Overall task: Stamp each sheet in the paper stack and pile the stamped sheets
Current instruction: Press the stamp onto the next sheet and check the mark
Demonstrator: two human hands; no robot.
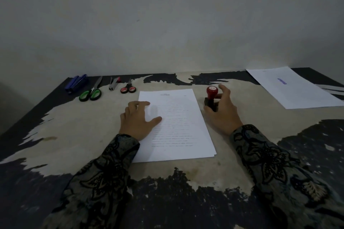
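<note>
Where the table (pixel 78 135) runs off to my far left, its dark top is worn through to a pale layer, and along the back edge I see a blue stapler (pixel 76 83), then green-handled scissors (pixel 91 93) lying flat, a small grey tool with a red tip (pixel 114 84) that I cannot identify for sure, and a smaller pair of red-handled scissors (pixel 128 89). Moving inward, my left hand (pixel 138 119) lies flat with fingers spread and relaxed, pressing down on the left edge of the paper stack (pixel 178 126), thumb reaching onto the printed page. That stack sits in the middle of the table, square to me, its top sheet covered with lines of faint text and carrying no stamp mark that I can make out. Just beside its right edge stands the stamp (pixel 211 98), upright, red knob on top and dark base on the table. My right hand (pixel 223 111) is curled round the stamp's lower part, thumb on the near side and fingers wrapped behind, the forefinger lifted above the knob. Farther right, well apart from the stack and near the back corner, lies the pile of stamped sheets (pixel 296 89), angled, with a blue-purple stamp mark (pixel 282 81) on the top sheet. Both patterned sleeves (pixel 270 156) reach in from the bottom.
</note>
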